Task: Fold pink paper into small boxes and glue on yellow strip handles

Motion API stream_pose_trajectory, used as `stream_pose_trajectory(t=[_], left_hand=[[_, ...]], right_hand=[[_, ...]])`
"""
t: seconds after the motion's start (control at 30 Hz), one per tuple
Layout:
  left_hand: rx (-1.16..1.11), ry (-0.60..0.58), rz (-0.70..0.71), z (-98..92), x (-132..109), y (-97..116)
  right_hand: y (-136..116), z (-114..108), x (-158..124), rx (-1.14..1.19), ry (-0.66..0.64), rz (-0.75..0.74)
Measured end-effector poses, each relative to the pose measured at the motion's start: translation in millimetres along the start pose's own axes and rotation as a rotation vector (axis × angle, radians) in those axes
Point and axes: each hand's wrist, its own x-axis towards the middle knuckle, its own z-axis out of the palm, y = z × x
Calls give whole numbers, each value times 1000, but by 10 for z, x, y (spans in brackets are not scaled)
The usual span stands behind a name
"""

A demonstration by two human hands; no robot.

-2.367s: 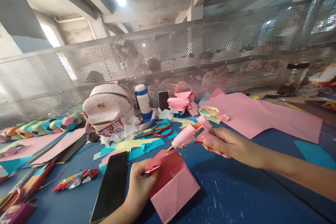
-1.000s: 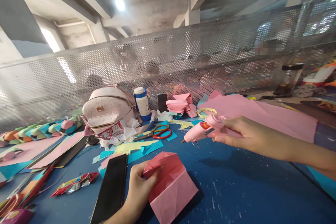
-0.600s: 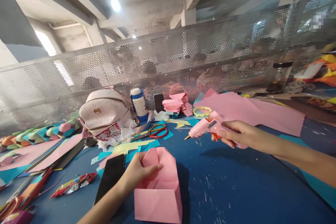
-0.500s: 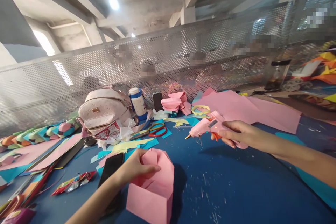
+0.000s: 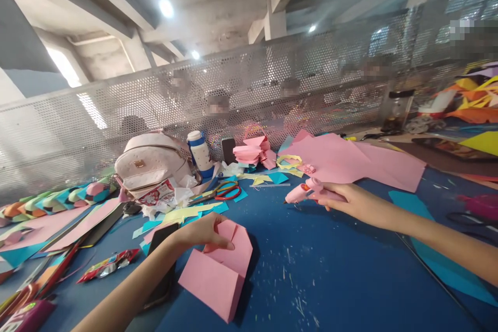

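My left hand [image 5: 202, 232] pinches the top flap of a folded pink paper piece [image 5: 218, 275] that lies on the blue table [image 5: 330, 280]. My right hand [image 5: 350, 201] is closed around the grip of a pink glue gun [image 5: 307, 192], held low over the table farther back, nozzle pointing left. A black phone [image 5: 161, 259] lies just left of the folded paper, partly under my left forearm.
Scissors [image 5: 223, 191] and paper scraps lie behind the folded piece. A pale backpack [image 5: 150, 161], a blue-and-white bottle [image 5: 200, 153] and stacked pink paper shapes [image 5: 251, 153] stand at the back by a perforated metal screen. Large pink sheets [image 5: 350, 158] cover the right rear.
My right hand has carried the glue gun away from the paper, back and down toward the table. My left hand has turned the folded paper and laid it flatter.
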Motion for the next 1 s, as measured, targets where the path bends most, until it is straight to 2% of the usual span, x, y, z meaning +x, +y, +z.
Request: stream_pose_trajectory(t=[0.13, 0.27, 0.5, 0.73, 0.87, 1.0], left_hand=[[-1, 33, -18, 36, -7, 7], [-10, 46, -30, 87, -56, 73], [-14, 129, -5, 129, -79, 84], [56, 155, -3, 123, -86, 74], [130, 174, 4, 110, -80, 30], [180, 191, 10, 96, -67, -38]], right_hand=[[262, -18, 13, 74, -2, 142], [462, -11, 17, 137, 48, 189], [468, -4, -41, 101, 72, 211], [708, 37, -80, 33, 32, 209], [604, 30, -114, -176, 38, 223], [403, -100, -185, -349, 61, 232]])
